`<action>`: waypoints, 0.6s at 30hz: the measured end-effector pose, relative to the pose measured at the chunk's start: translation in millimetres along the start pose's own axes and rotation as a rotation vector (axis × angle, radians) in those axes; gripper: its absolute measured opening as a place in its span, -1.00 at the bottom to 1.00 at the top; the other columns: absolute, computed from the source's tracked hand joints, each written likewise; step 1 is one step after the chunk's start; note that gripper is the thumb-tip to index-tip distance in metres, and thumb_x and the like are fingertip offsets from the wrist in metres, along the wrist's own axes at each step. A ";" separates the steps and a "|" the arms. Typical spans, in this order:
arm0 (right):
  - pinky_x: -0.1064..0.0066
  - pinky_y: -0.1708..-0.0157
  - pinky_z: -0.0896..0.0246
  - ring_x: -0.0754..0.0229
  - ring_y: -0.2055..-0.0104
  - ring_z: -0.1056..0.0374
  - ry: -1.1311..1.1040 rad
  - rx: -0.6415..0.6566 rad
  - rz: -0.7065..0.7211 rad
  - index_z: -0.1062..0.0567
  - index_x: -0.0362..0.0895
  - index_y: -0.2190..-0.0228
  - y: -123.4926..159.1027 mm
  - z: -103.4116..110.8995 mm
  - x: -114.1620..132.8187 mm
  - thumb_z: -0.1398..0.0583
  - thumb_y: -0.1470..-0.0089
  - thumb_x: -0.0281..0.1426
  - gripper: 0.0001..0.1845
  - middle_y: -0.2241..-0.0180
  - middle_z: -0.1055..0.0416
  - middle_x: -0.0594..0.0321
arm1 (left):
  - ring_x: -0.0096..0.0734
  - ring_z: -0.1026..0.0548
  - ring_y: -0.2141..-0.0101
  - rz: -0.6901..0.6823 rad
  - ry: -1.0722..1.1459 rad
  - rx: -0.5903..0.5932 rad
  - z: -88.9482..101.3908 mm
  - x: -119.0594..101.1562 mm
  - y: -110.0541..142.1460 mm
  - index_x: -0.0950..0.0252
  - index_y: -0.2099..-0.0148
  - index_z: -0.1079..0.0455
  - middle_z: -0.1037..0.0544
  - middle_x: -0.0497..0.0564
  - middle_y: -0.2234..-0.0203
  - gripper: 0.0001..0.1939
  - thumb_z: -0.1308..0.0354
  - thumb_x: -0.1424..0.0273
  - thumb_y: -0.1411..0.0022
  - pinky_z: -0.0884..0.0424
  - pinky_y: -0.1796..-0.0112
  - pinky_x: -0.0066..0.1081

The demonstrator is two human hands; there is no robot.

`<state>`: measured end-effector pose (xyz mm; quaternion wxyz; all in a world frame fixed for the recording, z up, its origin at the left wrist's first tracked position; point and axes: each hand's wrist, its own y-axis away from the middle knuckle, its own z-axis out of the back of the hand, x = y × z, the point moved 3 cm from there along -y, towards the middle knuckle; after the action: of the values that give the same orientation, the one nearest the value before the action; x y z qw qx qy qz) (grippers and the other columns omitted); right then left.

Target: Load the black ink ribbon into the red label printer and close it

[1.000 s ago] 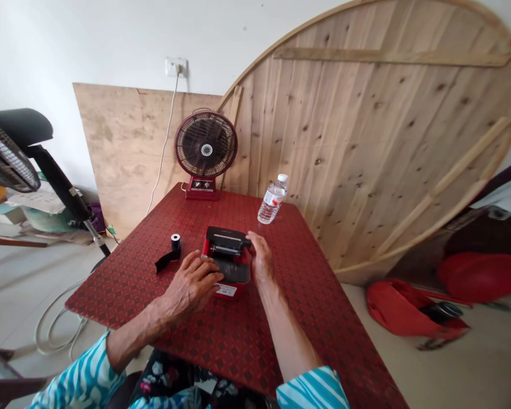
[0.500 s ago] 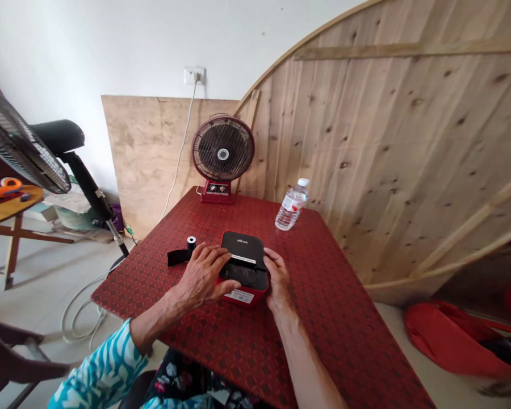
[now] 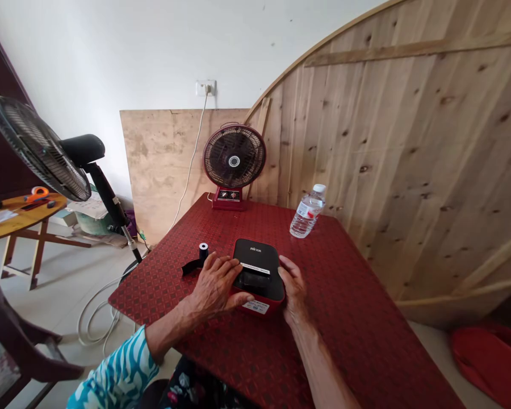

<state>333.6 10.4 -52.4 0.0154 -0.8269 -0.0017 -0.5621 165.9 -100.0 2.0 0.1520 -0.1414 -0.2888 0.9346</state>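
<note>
A small box-shaped printer (image 3: 256, 251), black on top with red sides, sits on the table in front of me. Across its top run a white strip and a dark recessed window, and a white label shows on the near side. My left hand (image 3: 217, 284) lies along its left edge, fingers together on the rim and thumb at the near corner. Against the right side presses my right hand (image 3: 294, 288), fingertips at the upper edge, part of the grip hidden. Left of the printer stands a small roll (image 3: 203, 251) with a white core and a loose black strip trailing from it.
A patterned red tabletop (image 3: 336, 324) spreads around the printer. Toward its back stand a red desk fan (image 3: 234, 162) and a water bottle (image 3: 307, 213). Leftward are a black standing fan (image 3: 85, 150), a coiled cable (image 3: 91, 318) and a chair (image 3: 21, 335).
The view has shifted, so everything sits farther right and slightly lower. The printer's near top panel, with a gap at its right edge before, now looks flush. Both hands stay on the printer.
</note>
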 end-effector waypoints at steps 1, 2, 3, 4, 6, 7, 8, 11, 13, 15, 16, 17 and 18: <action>0.31 0.25 -0.32 0.10 0.22 -0.43 -0.001 -0.006 0.001 -0.48 -0.04 0.13 0.4 -0.1 0.0 -0.35 0.26 -0.12 -0.41 0.19 -0.53 0.23 | -0.02 -0.40 -0.06 0.001 0.003 -0.002 -0.6 -0.1 0.1 0.34 -0.13 -0.34 -0.50 0.21 -0.03 -0.33 -0.01 -0.09 -0.22 -0.11 -0.16 0.07; 0.31 0.26 -0.32 0.10 0.22 -0.43 -0.002 -0.013 0.002 -0.48 -0.04 0.13 0.7 -0.3 -0.1 -0.35 0.27 -0.12 -0.40 0.20 -0.53 0.23 | -0.02 -0.40 -0.06 0.002 0.005 -0.003 -1.1 -0.4 0.2 0.34 -0.13 -0.33 -0.50 0.21 -0.03 -0.34 -0.01 -0.08 -0.23 -0.11 -0.16 0.08; 0.30 0.27 -0.32 0.10 0.23 -0.44 -0.005 -0.022 0.003 -0.48 -0.04 0.13 1.0 -0.4 -0.2 -0.35 0.27 -0.12 -0.40 0.20 -0.53 0.22 | -0.02 -0.40 -0.06 0.006 0.006 -0.003 -1.4 -0.7 0.3 0.34 -0.14 -0.33 -0.50 0.21 -0.03 -0.35 -0.02 -0.07 -0.24 -0.11 -0.16 0.08; 0.30 0.27 -0.32 0.09 0.23 -0.44 -0.006 -0.032 0.005 -0.48 -0.04 0.13 1.2 -0.3 -0.5 -0.35 0.27 -0.12 -0.40 0.19 -0.53 0.22 | -0.03 -0.40 -0.06 0.010 0.006 -0.004 -1.5 -1.0 0.4 0.33 -0.14 -0.33 -0.49 0.21 -0.03 -0.36 -0.03 -0.06 -0.24 -0.12 -0.16 0.08; 0.31 0.28 -0.33 0.09 0.22 -0.44 -0.006 -0.044 0.005 -0.48 -0.04 0.12 1.3 0.0 -1.5 -0.35 0.27 -0.12 -0.40 0.18 -0.52 0.22 | -0.04 -0.40 -0.06 0.023 0.005 0.000 -1.3 -1.6 0.2 0.32 -0.14 -0.32 -0.49 0.22 -0.03 -0.37 -0.05 -0.04 -0.23 -0.12 -0.16 0.08; 0.30 0.28 -0.32 0.09 0.22 -0.44 -0.003 -0.047 0.004 -0.48 -0.03 0.12 1.1 0.3 -2.2 -0.35 0.27 -0.12 -0.40 0.18 -0.52 0.22 | -0.05 -0.40 -0.07 0.031 0.006 0.009 -1.3 -1.9 0.0 0.32 -0.15 -0.32 -0.48 0.22 -0.04 -0.38 -0.06 -0.03 -0.23 -0.12 -0.17 0.08; 0.30 0.28 -0.32 0.09 0.22 -0.44 -0.001 -0.048 0.007 -0.48 -0.03 0.11 0.7 0.7 -2.8 -0.35 0.26 -0.11 -0.40 0.18 -0.52 0.22 | -0.05 -0.40 -0.07 0.037 0.008 0.022 -1.2 -2.1 -0.2 0.32 -0.16 -0.31 -0.48 0.22 -0.05 -0.38 -0.07 -0.02 -0.23 -0.12 -0.17 0.09; 0.29 0.26 -0.33 0.09 0.21 -0.43 0.002 -0.048 0.030 -0.47 -0.03 0.10 -0.9 1.3 -4.4 -0.33 0.22 -0.12 -0.41 0.16 -0.52 0.21 | -0.05 -0.39 -0.09 0.043 0.024 0.056 -0.9 -2.1 0.1 0.32 -0.18 -0.29 -0.46 0.22 -0.08 -0.39 -0.09 0.03 -0.24 -0.12 -0.18 0.09; 0.28 0.25 -0.33 0.08 0.21 -0.44 0.003 -0.040 0.051 -0.47 -0.03 0.10 -1.6 0.7 -5.2 -0.32 0.20 -0.12 -0.42 0.15 -0.51 0.21 | -0.05 -0.38 -0.10 0.036 0.047 0.063 0.9 -0.6 2.1 0.31 -0.19 -0.28 -0.44 0.23 -0.10 -0.40 -0.10 0.05 -0.24 -0.12 -0.18 0.09; 0.28 0.24 -0.32 0.08 0.21 -0.44 -0.003 -0.029 0.059 -0.47 -0.04 0.09 -1.3 -0.5 -7.0 -0.32 0.19 -0.12 -0.42 0.15 -0.51 0.21 | -0.09 -0.38 -0.11 0.029 0.095 0.064 5.7 3.6 5.4 0.29 -0.19 -0.28 -0.43 0.23 -0.11 -0.46 -0.09 0.11 -0.27 -0.16 -0.17 0.08; 0.28 0.24 -0.32 0.08 0.21 -0.44 -0.008 -0.026 0.056 -0.47 -0.04 0.09 -0.8 -1.1 -8.7 -0.32 0.18 -0.11 -0.42 0.16 -0.52 0.20 | -0.12 -0.38 -0.11 0.031 0.131 0.053 9.9 7.3 7.1 0.28 -0.19 -0.28 -0.42 0.23 -0.12 -0.50 -0.08 0.15 -0.30 -0.20 -0.16 0.04; 0.28 0.25 -0.32 0.09 0.22 -0.44 -0.012 -0.028 0.053 -0.47 -0.05 0.09 -0.2 -1.4 -11.0 -0.32 0.17 -0.10 -0.42 0.18 -0.52 0.21 | -0.15 -0.38 -0.12 0.043 0.173 0.035 15.2 12.3 8.6 0.27 -0.19 -0.28 -0.41 0.22 -0.13 -0.55 -0.05 0.21 -0.32 -0.24 -0.14 0.00; 0.29 0.26 -0.32 0.09 0.23 -0.44 -0.013 -0.030 0.057 -0.47 -0.06 0.09 0.4 -1.5 -13.6 -0.30 0.15 -0.08 -0.43 0.19 -0.53 0.21 | -0.19 -0.38 -0.12 0.065 0.218 0.005 21.6 18.6 9.6 0.27 -0.18 -0.29 -0.41 0.21 -0.13 -0.59 -0.01 0.26 -0.35 -0.30 -0.12 -0.08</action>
<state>327.3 10.2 -64.5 0.0191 -0.8303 0.0304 -0.5562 139.3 -111.5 10.2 0.1526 -0.2512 -0.2633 0.9188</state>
